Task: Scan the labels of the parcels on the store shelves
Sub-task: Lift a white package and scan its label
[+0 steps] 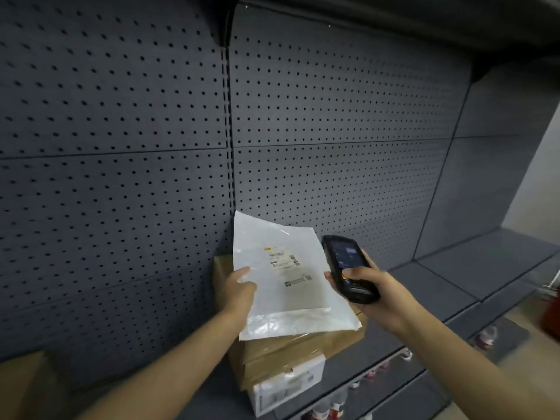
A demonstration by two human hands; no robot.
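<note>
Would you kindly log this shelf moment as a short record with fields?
left hand: holds the white mailer bag by its left edge
right hand: grips the handheld scanner, screen lit
label: on the bag, facing up
under the bag: brown cardboard box on a white box
backing: grey pegboard

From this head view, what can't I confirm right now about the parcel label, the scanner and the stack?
- Label on the white poly mailer: print too small and blurred to read.
- Handheld scanner screen: dim and blurred, so the scan result is unreadable.
- Scanner keypad: partly covered by the right hand.
- Brown cardboard box: its top is hidden under the mailer.
- White box at the bottom: label blurred.
- Left hand: fingers behind the mailer hidden.
</note>
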